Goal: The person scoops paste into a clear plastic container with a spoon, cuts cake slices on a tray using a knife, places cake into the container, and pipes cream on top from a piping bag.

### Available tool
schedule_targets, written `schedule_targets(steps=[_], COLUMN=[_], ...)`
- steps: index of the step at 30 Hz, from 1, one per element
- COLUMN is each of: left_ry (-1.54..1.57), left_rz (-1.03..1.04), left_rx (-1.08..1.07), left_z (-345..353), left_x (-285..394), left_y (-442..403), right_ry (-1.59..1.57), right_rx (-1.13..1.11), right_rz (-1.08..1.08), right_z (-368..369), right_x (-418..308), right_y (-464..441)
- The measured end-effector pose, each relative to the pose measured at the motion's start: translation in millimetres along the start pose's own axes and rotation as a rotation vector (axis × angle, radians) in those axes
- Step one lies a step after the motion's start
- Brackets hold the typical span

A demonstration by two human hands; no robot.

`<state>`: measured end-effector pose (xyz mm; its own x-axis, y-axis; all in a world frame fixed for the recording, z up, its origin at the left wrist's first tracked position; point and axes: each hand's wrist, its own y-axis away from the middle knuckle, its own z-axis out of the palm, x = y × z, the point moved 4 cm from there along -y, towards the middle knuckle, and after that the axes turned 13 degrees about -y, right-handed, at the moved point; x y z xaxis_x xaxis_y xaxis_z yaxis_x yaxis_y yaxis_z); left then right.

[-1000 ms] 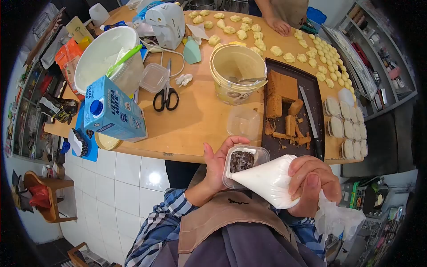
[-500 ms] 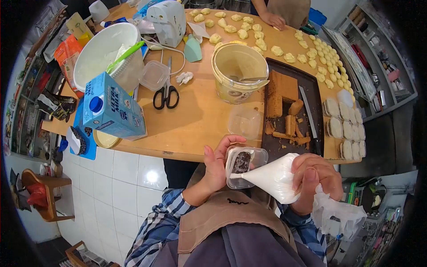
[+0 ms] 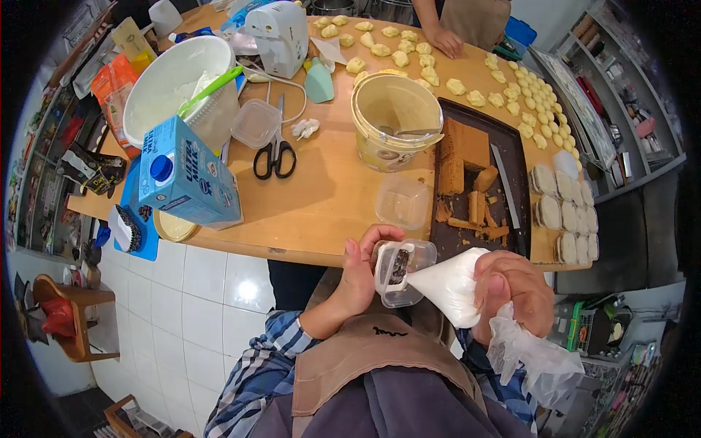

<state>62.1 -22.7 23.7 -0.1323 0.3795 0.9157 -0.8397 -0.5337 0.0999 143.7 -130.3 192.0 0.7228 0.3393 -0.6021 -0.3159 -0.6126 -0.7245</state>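
My left hand (image 3: 358,274) is wrapped round the side of a small clear plastic container (image 3: 415,292), tilted toward me above my lap. In it lies a dark brown filling (image 3: 399,266) with white cream around part of its edge. A piping bag (image 3: 449,288) full of white cream is squeezed in my right hand (image 3: 515,296). The bag's tip points left into the container, at the dark filling's near right side. Its loose top (image 3: 537,361) hangs out below my right hand.
On the table stand a cream bucket (image 3: 394,120), a dark tray (image 3: 522,241) with brown cake and a knife (image 3: 505,186), an empty clear container (image 3: 401,202), scissors (image 3: 275,157), a milk carton (image 3: 190,175) and filled containers (image 3: 566,212). Another person's hand (image 3: 444,40) rests near dough pieces (image 3: 431,75).
The piping bag's tip has moved right along the container, and more white cream shows along the dark filling. My right hand has shifted slightly left. The other person's hand has moved slightly.
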Motion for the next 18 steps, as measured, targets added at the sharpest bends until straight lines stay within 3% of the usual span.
schedule_targets(steps=[13, 18], left_ry=[0.028, 0.066], left_rz=[-0.036, -0.055], left_rx=[0.007, -0.005], left_z=[-1, -4], left_x=[-6, -13], left_y=[-4, -4], right_ry=[0.046, 0.038], right_rx=[0.065, -0.048], right_rz=[-0.056, -0.180], right_z=[6, 4], right_x=[-4, 4], right_y=[-4, -2])
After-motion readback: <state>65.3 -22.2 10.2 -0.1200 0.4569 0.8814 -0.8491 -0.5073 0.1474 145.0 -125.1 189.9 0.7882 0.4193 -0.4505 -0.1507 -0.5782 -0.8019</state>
